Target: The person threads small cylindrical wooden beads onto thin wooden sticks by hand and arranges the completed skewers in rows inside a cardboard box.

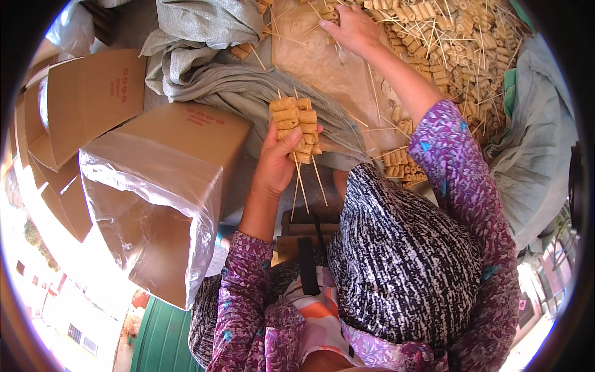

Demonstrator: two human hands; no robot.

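Observation:
My left hand (277,158) is closed around a small bundle of skewers (296,127) threaded with tan, rolled pieces that look like food. Their thin sticks cross and point down below the palm. At the top of the view my right arm is stretched out far. My right hand (356,31) hovers low over the brown sheet (310,59), at the left edge of a big heap of similar skewers (458,37). Its thumb stands apart from the fingers, whose tips are partly hidden near a few rolled pieces.
A cardboard box lined with clear plastic (149,180) stands open at my left, with other open cartons (93,99) behind it. Grey woven cloth (242,84) lies bunched beside the sheet. More skewers (400,164) lie near my right elbow, and grey-blue cloth (527,149) drapes at the right.

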